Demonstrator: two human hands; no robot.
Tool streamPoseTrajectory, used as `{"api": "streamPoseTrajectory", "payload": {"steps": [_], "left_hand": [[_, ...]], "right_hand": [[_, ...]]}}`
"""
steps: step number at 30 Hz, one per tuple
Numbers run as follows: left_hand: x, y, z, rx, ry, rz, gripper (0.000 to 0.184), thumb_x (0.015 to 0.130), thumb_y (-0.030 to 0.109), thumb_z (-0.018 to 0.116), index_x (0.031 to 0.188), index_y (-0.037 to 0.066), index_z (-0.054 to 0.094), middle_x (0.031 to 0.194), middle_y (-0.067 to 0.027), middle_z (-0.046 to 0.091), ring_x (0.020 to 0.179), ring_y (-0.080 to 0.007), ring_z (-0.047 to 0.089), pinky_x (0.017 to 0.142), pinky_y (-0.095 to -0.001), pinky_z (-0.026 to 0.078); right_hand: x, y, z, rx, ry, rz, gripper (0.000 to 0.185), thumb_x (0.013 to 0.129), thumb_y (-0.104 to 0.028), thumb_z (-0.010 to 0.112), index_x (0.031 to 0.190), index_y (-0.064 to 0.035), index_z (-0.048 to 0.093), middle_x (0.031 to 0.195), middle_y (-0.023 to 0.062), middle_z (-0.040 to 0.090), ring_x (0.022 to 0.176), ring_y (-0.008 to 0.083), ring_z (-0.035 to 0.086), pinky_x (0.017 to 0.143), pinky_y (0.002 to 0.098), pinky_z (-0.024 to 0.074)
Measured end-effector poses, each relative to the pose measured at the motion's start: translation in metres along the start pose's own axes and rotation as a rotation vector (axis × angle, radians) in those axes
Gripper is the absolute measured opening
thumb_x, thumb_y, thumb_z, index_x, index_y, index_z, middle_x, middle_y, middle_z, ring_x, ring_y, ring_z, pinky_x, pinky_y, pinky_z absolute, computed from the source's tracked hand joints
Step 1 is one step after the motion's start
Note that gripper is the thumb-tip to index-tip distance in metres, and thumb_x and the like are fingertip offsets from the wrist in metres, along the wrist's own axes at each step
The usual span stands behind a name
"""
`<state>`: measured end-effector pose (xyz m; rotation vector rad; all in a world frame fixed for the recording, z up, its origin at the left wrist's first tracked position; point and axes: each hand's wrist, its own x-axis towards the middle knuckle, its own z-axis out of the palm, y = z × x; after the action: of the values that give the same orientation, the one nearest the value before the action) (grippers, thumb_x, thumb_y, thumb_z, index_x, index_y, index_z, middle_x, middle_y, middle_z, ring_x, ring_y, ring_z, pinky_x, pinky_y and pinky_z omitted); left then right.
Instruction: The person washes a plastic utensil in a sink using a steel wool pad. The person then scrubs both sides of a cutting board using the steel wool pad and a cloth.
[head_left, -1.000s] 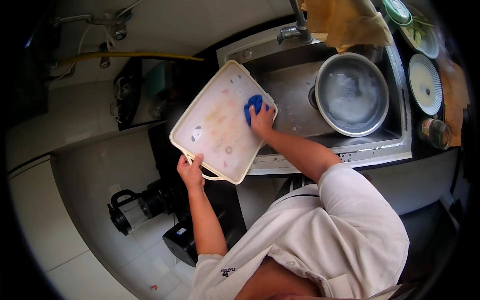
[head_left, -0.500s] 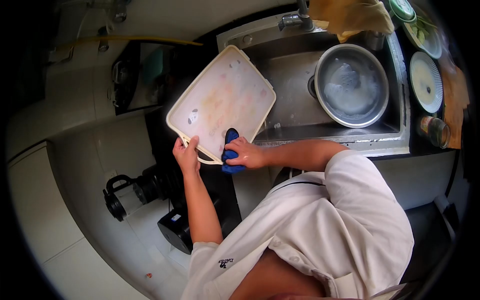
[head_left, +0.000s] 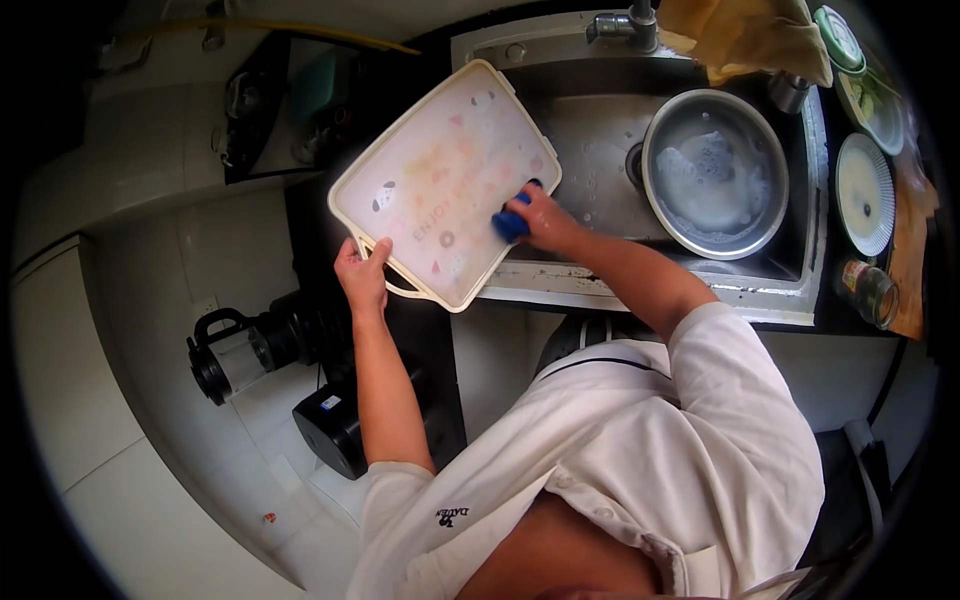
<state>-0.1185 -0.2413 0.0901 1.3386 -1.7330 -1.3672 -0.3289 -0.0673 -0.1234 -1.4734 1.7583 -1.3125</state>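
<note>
My left hand is closed around the handle at the lower corner of a cream-rimmed cutting board. The board is tilted over the sink's left end and carries dog prints, lettering and orange-pink stains. My right hand grips a blue scrubbing cloth, somewhat blurred, at the board's right edge. To the right, a round metal basin of sudsy water stands in the steel sink.
A faucet and a tan cloth are behind the sink. On the right are a fluted white dish, a glass jar and a wooden board. A blender lies at lower left.
My right hand has moved the blue cloth up and right, from the board's lower corner to its right edge, uncovering the lettering. My left hand keeps its hold on the handle.
</note>
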Motion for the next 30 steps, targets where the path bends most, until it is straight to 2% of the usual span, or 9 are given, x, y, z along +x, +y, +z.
{"api": "streamPoseTrajectory", "payload": {"steps": [4, 7, 10, 13, 16, 20, 25, 28, 30], "left_hand": [[-0.003, 0.006, 0.006, 0.024, 0.01, 0.039, 0.018, 0.081, -0.007, 0.072, 0.097, -0.003, 0.064, 0.093, -0.0066, 0.069, 0.079, -0.0119, 0.063, 0.075, -0.026, 0.051], [0.002, -0.005, -0.002, 0.0, 0.032, 0.008, 0.02, 0.081, -0.006, 0.073, 0.098, -0.003, 0.063, 0.094, -0.008, 0.069, 0.079, -0.0132, 0.064, 0.075, -0.0264, 0.052], [0.005, -0.008, -0.004, -0.02, 0.04, -0.018, 0.021, 0.081, -0.006, 0.074, 0.097, -0.003, 0.062, 0.094, -0.0092, 0.069, 0.078, -0.0145, 0.065, 0.074, -0.0273, 0.054], [-0.003, 0.0, 0.003, -0.034, 0.035, 0.012, 0.017, 0.079, -0.007, 0.075, 0.09, -0.002, 0.064, 0.089, -0.0067, 0.068, 0.076, -0.0121, 0.063, 0.072, -0.0259, 0.051], [-0.014, 0.014, 0.016, -0.037, 0.085, -0.006, 0.016, 0.078, -0.007, 0.075, 0.083, 0.0, 0.061, 0.085, -0.0068, 0.068, 0.074, -0.0119, 0.062, 0.072, -0.0261, 0.051], [-0.029, 0.034, 0.035, 0.004, 0.052, 0.09, 0.018, 0.079, -0.007, 0.074, 0.076, 0.002, 0.059, 0.079, -0.0051, 0.066, 0.069, -0.009, 0.059, 0.068, -0.0243, 0.048], [-0.042, 0.055, 0.062, 0.189, -0.025, 0.208, 0.019, 0.079, 0.0, 0.076, 0.073, 0.001, 0.058, 0.067, 0.0046, 0.056, 0.059, -0.0015, 0.048, 0.053, -0.019, 0.037], [-0.05, 0.06, 0.083, 0.332, -0.145, 0.324, 0.017, 0.079, 0.001, 0.075, 0.072, -0.002, 0.06, 0.064, 0.0041, 0.056, 0.058, -0.0021, 0.048, 0.052, -0.0212, 0.038], [-0.061, 0.083, 0.105, 0.557, -0.272, 0.518, 0.01, 0.076, 0.002, 0.075, 0.082, -0.002, 0.068, 0.064, -0.0032, 0.062, 0.057, -0.0061, 0.056, 0.054, -0.0245, 0.044]], "right_hand": [[-0.001, 0.064, 0.001, -0.136, 0.123, 0.409, 0.059, 0.064, -0.015, 0.086, 0.117, -0.0163, 0.061, 0.117, 0.0242, 0.052, 0.11, 0.0446, 0.054, 0.094, 0.0487, 0.0486], [0.003, 0.077, -0.028, -0.254, 0.09, 0.545, 0.064, 0.063, -0.015, 0.088, 0.121, -0.0138, 0.06, 0.11, 0.0237, 0.055, 0.106, 0.0453, 0.057, 0.095, 0.0503, 0.0484], [0.001, 0.069, -0.075, -0.1, 0.038, 0.5, 0.063, 0.068, -0.019, 0.087, 0.124, -0.01, 0.059, 0.112, 0.0205, 0.06, 0.107, 0.0386, 0.061, 0.096, 0.0465, 0.0491], [-0.022, 0.052, -0.118, 0.853, 0.19, 0.629, 0.058, 0.079, -0.026, 0.082, 0.128, -0.0071, 0.057, 0.117, 0.0148, 0.065, 0.111, 0.0279, 0.062, 0.098, 0.0448, 0.0489], [-0.057, 0.034, -0.161, 1.454, 0.247, 0.553, 0.059, 0.088, -0.036, 0.074, 0.133, -0.0033, 0.052, 0.127, 0.0124, 0.062, 0.116, 0.0255, 0.061, 0.102, 0.0403, 0.0471], [-0.096, 0.046, -0.211, 1.696, 0.304, 0.629, 0.064, 0.09, -0.047, 0.067, 0.136, -0.0053, 0.05, 0.125, 0.0142, 0.062, 0.112, 0.0263, 0.063, 0.102, 0.0407, 0.0476], [-0.124, 0.072, -0.242, 0.537, 0.475, 0.81, 0.056, 0.075, -0.031, 0.084, 0.12, -0.0046, 0.063, 0.112, 0.0126, 0.069, 0.097, 0.0301, 0.067, 0.087, 0.0399, 0.0523], [-0.147, 0.104, -0.246, -0.162, 0.208, 0.76, 0.056, 0.069, -0.027, 0.085, 0.116, -0.0039, 0.065, 0.105, 0.0157, 0.07, 0.091, 0.0341, 0.068, 0.086, 0.042, 0.0523], [-0.148, 0.101, -0.245, -0.459, -0.046, 0.844, 0.063, 0.065, -0.026, 0.084, 0.121, -0.0073, 0.061, 0.112, 0.0173, 0.066, 0.105, 0.0369, 0.062, 0.09, 0.0457, 0.0512]]}}
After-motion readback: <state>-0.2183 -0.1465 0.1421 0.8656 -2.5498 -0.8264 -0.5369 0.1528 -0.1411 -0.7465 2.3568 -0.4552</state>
